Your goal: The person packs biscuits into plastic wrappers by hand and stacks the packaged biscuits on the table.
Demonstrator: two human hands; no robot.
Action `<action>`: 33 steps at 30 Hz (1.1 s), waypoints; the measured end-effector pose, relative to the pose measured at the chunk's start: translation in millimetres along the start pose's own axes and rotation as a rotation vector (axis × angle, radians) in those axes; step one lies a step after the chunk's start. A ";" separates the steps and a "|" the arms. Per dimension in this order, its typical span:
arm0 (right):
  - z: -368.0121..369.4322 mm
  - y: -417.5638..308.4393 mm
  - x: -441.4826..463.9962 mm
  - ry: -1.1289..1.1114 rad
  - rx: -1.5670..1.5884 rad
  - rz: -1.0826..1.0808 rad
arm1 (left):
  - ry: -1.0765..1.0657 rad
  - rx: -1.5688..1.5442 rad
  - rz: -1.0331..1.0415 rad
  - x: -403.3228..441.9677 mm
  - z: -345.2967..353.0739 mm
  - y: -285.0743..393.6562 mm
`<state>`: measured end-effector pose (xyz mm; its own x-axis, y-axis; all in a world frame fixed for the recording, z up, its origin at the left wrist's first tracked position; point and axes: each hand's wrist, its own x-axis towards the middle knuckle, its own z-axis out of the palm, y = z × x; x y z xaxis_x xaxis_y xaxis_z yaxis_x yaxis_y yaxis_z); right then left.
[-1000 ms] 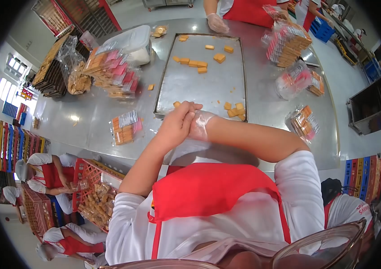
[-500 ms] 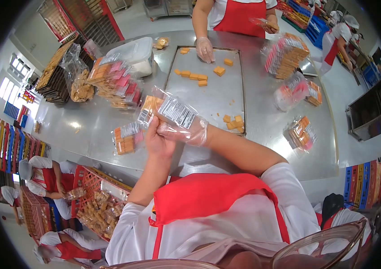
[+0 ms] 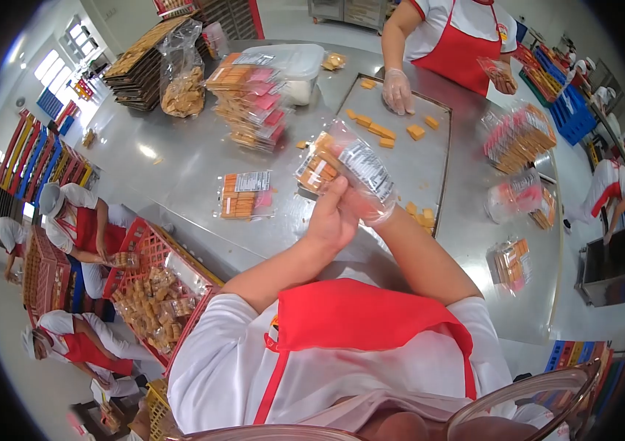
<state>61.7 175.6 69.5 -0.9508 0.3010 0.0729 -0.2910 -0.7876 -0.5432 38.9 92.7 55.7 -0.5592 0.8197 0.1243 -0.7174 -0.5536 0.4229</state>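
My left hand (image 3: 333, 222), bare, pinches the lower edge of a clear labelled packet (image 3: 349, 163) of orange-brown biscuit pieces. My right hand (image 3: 367, 206), in a clear plastic glove, is closed on the same packet from its right side, partly hidden behind it. The packet is tilted above the steel table, over the near left part of a metal tray (image 3: 441, 176) with loose biscuit pieces (image 3: 380, 131). Another filled packet (image 3: 245, 195) lies flat to the left of my hands.
Stacked packets (image 3: 250, 103) stand beside a plastic tub (image 3: 297, 70) at the back left; more packets (image 3: 522, 140) are at the right. A co-worker's gloved hand (image 3: 398, 92) is over the tray's far edge. A red crate (image 3: 191, 283) holds bagged goods at the lower left.
My hands were clasped together, then appeared with the packet, which is now held more upright. The view has shifted, and the co-worker's gloved hand has come to the tray.
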 end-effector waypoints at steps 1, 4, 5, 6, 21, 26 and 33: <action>-3.8 -2.1 -1.8 -0.015 -0.121 0.006 | -0.051 0.037 -0.011 0.1 -4.9 -1.6; -0.7 -32.8 -20.3 -0.329 -1.925 -0.848 | -0.363 -0.109 -0.259 -5.9 -26.8 11.2; -1.1 -36.5 -26.7 -0.368 -1.696 -0.630 | -0.341 -0.099 -0.312 -9.4 -28.8 19.6; -2.0 -38.8 -33.7 -0.393 -1.457 -0.423 | -0.319 -0.089 -0.368 -12.9 -29.1 29.8; -30.8 -19.1 -49.8 -0.423 -1.978 -0.003 | 0.060 0.750 -0.318 -32.0 -112.0 34.3; -84.0 -65.9 3.4 -0.221 -1.954 -0.246 | 0.107 0.347 -0.122 -21.0 -142.1 44.4; -177.9 -85.5 53.2 0.590 -2.207 -0.123 | 0.148 0.322 -0.110 -18.2 -144.4 43.7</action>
<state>54.8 354.6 -29.0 -0.6984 0.6812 0.2196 0.5920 0.7223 -0.3577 -42.3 32.3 -57.6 -0.5572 0.8283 -0.0587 -0.6223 -0.3698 0.6899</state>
